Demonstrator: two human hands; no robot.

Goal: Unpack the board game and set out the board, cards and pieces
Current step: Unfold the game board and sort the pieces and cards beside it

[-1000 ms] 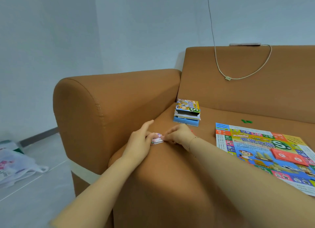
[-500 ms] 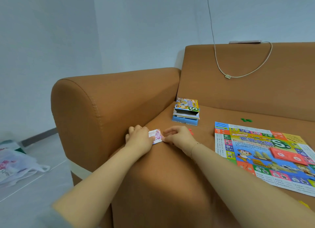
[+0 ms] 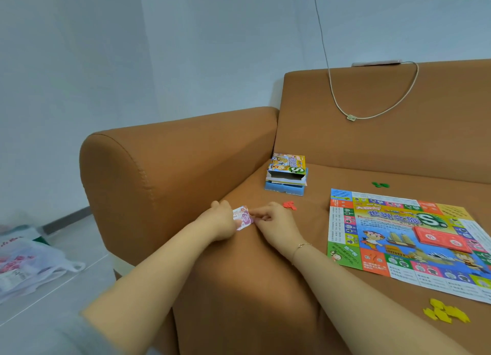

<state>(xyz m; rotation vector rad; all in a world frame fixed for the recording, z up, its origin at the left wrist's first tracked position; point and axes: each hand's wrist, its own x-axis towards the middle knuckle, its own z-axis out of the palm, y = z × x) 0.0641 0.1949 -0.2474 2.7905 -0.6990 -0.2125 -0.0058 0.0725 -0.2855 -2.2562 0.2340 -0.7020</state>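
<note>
Both hands are meeting on a small stack of purple play notes (image 3: 242, 217) lying on the sofa seat (image 3: 265, 275) beside the armrest. The left hand (image 3: 221, 223) is gripping its left end with curled fingers, while the right hand (image 3: 273, 223) is pinching the right edge between thumb and fingertips.

Box (image 3: 286, 174) behind hands, board (image 3: 398, 237) right, on sofa (image 3: 239, 288)
</note>
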